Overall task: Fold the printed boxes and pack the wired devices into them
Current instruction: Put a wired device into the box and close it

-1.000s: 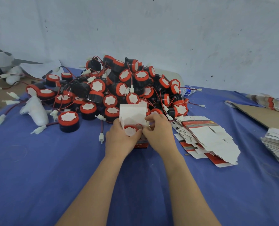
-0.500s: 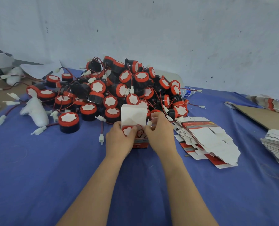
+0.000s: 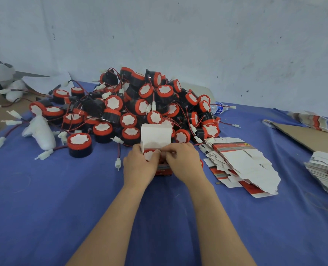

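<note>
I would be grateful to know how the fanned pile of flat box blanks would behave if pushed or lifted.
Pushed, the flat box blanks would probably slide apart, since they already lie loosely fanned. They look like thin card, so they are likely light and floppy when lifted. The cut flaps might snag or bend.

Soft, even light fills the room, casting only faint shadows under the forearms. The wide lens bows the edges, and the whole view looks slightly soft.

Most of box (image 3: 156, 132) hidden behind left hand (image 3: 140, 166) and right hand (image 3: 184, 164); device (image 3: 149, 154) inside half covered. Box print unreadable. Flat-box stack (image 3: 326, 169) cut by right frame edge. Bottle (image 3: 217, 109) mostly behind device pile (image 3: 140, 104).
</note>
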Demonstrator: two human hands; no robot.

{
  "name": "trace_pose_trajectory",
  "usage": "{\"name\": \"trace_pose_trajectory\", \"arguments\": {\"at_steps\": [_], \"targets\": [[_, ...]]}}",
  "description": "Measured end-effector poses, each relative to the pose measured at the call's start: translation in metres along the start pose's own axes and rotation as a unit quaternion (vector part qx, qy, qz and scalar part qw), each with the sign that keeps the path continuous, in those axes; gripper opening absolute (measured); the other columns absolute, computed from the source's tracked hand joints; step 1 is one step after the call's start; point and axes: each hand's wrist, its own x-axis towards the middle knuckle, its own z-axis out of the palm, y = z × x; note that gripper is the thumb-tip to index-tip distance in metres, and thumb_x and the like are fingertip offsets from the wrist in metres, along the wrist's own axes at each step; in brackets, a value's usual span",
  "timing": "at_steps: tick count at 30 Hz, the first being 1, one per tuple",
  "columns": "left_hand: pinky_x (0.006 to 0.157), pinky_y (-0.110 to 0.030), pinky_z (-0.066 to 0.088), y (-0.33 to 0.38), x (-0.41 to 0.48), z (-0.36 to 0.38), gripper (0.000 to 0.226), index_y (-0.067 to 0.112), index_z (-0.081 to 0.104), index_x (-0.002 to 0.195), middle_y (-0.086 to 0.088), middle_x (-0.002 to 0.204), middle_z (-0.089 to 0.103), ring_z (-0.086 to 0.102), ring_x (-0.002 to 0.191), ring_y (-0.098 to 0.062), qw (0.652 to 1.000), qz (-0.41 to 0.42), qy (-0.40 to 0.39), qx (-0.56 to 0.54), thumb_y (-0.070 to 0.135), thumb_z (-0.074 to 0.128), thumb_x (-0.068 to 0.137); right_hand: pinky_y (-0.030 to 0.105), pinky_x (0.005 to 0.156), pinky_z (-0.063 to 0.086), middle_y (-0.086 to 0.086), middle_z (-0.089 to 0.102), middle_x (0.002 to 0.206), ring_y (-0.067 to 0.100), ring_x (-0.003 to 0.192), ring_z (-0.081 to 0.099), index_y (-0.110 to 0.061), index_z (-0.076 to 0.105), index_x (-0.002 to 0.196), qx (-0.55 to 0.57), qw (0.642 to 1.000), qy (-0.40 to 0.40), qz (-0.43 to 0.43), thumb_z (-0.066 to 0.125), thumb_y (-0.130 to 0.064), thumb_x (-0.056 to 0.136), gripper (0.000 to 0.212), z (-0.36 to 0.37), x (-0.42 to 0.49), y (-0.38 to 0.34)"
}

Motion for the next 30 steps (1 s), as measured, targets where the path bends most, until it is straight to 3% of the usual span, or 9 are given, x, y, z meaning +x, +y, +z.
{"name": "trace_pose_trajectory", "arguments": {"at_steps": [5, 15, 18, 23, 26, 30], "targets": [[0.092, -0.048, 0.048, 0.0, -0.001, -0.001, 0.038, 0.013, 0.049, 0.122, -0.007, 0.119, 0.06, 0.051, 0.115, -0.03, 1.0, -0.001, -0.001, -0.001, 0.031, 0.059, 0.09, 0.035, 0.093, 0.035, -0.004, 0.054, 0.115, 0.02, 0.108, 0.038, -0.032, 0.07, 0.11, -0.026, 0.999, -0.026, 0.007, 0.049, -0.044, 0.096, 0.028, -0.002, 0.0, -0.002], [0.092, -0.046, 0.05, 0.001, 0.0, 0.0, 0.031, 0.012, 0.05, 0.122, -0.008, 0.117, 0.06, 0.052, 0.114, -0.028, 1.0, 0.006, 0.001, -0.005, 0.021, 0.054, 0.093, 0.033, 0.084, 0.028, 0.002, 0.055, 0.111, 0.026, 0.109, 0.043, -0.028, 0.063, 0.107, -0.045, 0.996, 0.02, 0.073, 0.052, -0.026, 0.095, 0.016, 0.005, 0.002, -0.013], [0.092, -0.048, 0.049, 0.001, 0.0, 0.0, 0.033, 0.012, 0.049, 0.124, -0.008, 0.118, 0.059, 0.052, 0.114, -0.029, 1.0, 0.001, -0.001, -0.004, 0.022, 0.054, 0.093, 0.034, 0.086, 0.03, 0.001, 0.054, 0.111, 0.025, 0.107, 0.042, -0.031, 0.065, 0.108, -0.036, 0.998, 0.004, 0.054, 0.046, -0.018, 0.095, 0.027, 0.002, 0.001, -0.011], [0.093, -0.047, 0.049, 0.002, -0.001, -0.002, 0.035, 0.013, 0.049, 0.125, -0.008, 0.12, 0.059, 0.051, 0.116, -0.029, 1.0, -0.004, -0.004, -0.003, 0.025, 0.055, 0.093, 0.037, 0.084, 0.039, 0.001, 0.06, 0.099, 0.024, 0.101, 0.045, -0.028, 0.073, 0.085, -0.023, 0.998, -0.039, 0.046, 0.049, -0.044, 0.092, 0.029, -0.005, 0.0, -0.007], [0.093, -0.046, 0.049, 0.002, -0.001, -0.002, 0.035, 0.014, 0.05, 0.125, -0.007, 0.12, 0.059, 0.051, 0.116, -0.028, 1.0, -0.006, -0.002, 0.003, 0.025, 0.055, 0.092, 0.035, 0.08, 0.038, 0.003, 0.057, 0.11, 0.027, 0.106, 0.044, -0.028, 0.074, 0.099, -0.061, 0.996, -0.049, 0.041, 0.049, -0.036, 0.095, 0.027, -0.006, 0.0, -0.007], [0.095, -0.045, 0.047, 0.002, -0.001, -0.001, 0.037, 0.013, 0.051, 0.125, -0.01, 0.121, 0.056, 0.049, 0.117, -0.03, 1.0, -0.005, 0.003, 0.027, 0.026, 0.055, 0.092, 0.037, 0.093, 0.034, 0.008, 0.043, 0.125, 0.031, 0.115, 0.039, -0.028, 0.069, 0.11, -0.093, 0.991, -0.055, 0.078, 0.053, -0.023, 0.093, 0.024, -0.006, 0.002, -0.013]]}}
